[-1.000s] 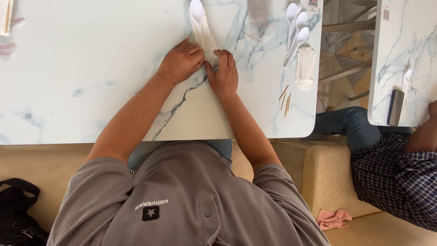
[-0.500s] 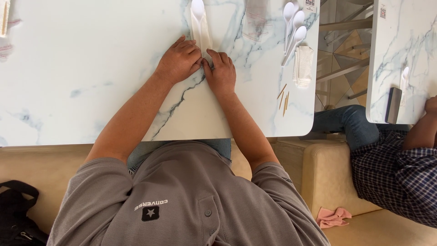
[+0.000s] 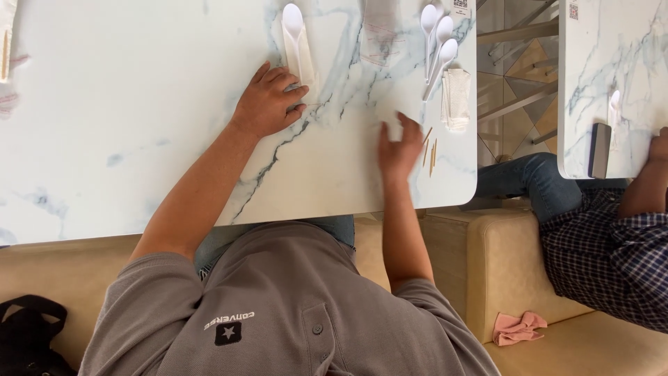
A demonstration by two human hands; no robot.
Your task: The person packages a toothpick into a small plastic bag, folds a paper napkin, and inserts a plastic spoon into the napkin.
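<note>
- The left hand (image 3: 270,102) lies flat on the marble table (image 3: 125,118), fingers together, its fingertips (image 3: 298,92) pressing the lower edge of a folded white napkin (image 3: 304,63); it holds the napkin down and grips nothing.
- A white plastic spoon (image 3: 295,31) lies lengthwise on that napkin, bowl at the far end, handle running back toward the pinning fingers.
- The right hand (image 3: 399,147) hovers over the table with fingers spread wide and empty, somewhat blurred, just beside the wooden toothpicks (image 3: 431,150) near the table's right edge.
- To do this well, I judge the left hand should keep even, light pressure on the napkin so that spoon and napkin stay aligned.
- The toothpicks are thin and lie flat on a smooth top, so a pinch with thumb and forefinger tip on a single stick seems surer than a sweep of the whole hand.
- They lie close to the edge, so a careless brush could roll one off onto the padded bench (image 3: 515,264).
- Farther right lie three more white spoons (image 3: 438,38) and a stack of napkins (image 3: 457,101), well apart from the pinned napkin.
- Another person's arm (image 3: 643,188) in a checked sleeve rests at the neighbouring table, apart from this work.
</note>
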